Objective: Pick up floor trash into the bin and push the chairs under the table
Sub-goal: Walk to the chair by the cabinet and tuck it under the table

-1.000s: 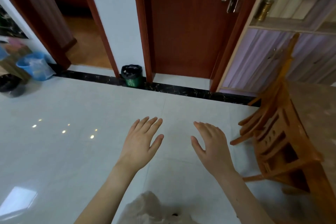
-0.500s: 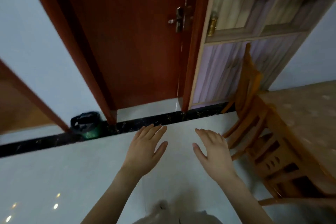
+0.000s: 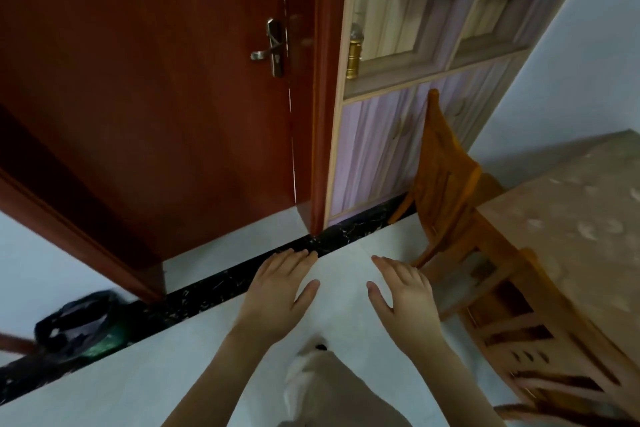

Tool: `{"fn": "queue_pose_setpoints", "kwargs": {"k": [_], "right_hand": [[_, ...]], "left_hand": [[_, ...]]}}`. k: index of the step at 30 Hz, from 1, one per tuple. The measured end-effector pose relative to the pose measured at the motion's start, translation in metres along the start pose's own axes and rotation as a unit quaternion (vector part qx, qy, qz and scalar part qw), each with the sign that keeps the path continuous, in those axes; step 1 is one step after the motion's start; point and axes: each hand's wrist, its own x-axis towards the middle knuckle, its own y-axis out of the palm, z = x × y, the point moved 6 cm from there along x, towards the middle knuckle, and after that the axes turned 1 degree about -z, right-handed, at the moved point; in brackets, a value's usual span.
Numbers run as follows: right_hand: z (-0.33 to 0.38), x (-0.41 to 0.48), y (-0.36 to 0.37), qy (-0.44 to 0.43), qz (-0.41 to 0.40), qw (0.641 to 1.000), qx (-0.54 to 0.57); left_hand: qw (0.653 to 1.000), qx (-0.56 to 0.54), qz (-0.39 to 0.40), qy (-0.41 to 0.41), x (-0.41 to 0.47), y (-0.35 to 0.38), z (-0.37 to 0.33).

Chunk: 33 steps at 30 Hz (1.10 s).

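Observation:
My left hand (image 3: 277, 291) and my right hand (image 3: 405, 295) hover palm-down over the pale tiled floor, fingers spread, holding nothing. A small green bin (image 3: 79, 329) with a black liner stands at the far left by the door frame, blurred. To the right, a wooden chair (image 3: 446, 180) stands at the table's end, and a second wooden chair (image 3: 530, 333) is tucked along the table's near side. The table (image 3: 571, 218) has a beige patterned top. No trash shows on the visible floor.
A closed red-brown door (image 3: 173, 97) with a metal handle faces me. Beside it stands a lilac and wood cabinet (image 3: 398, 114) with shelves. A black tile strip (image 3: 242, 281) runs across the floor. My beige clothing (image 3: 332, 392) fills the bottom centre.
The view has swung right and tilted; the bin slid to the far left edge and the table and chairs came nearer. Both hands stay spread and empty.

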Motion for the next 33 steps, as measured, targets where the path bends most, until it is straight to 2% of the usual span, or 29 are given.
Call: {"fn": "queue_pose_setpoints", "kwargs": {"k": [11,15,18,23,28,33], "right_hand": [[-0.024,0.196,-0.003,0.021,-0.051,0.998,0.005],[-0.049,0.238,0.002,0.065,-0.058,0.996,-0.004],[-0.073,0.261,0.014,0.122,-0.049,0.991,-0.017],[-0.112,0.302,0.017,0.229,-0.072,0.97,-0.036],[-0.133,0.337,-0.006,0.325,-0.141,0.934,-0.052],[-0.157,0.355,-0.021,0.37,-0.181,0.908,-0.076]], "left_hand": [[0.997,0.001,-0.031,0.065,0.22,-0.047,0.046],[0.994,-0.012,-0.011,0.105,0.283,-0.029,0.048],[0.987,-0.024,0.042,0.155,0.334,-0.002,0.049],[0.957,-0.041,0.096,0.27,0.437,0.032,0.042],[0.916,-0.036,0.14,0.375,0.541,0.037,0.006],[0.876,-0.056,0.174,0.447,0.614,0.055,-0.04]]}}
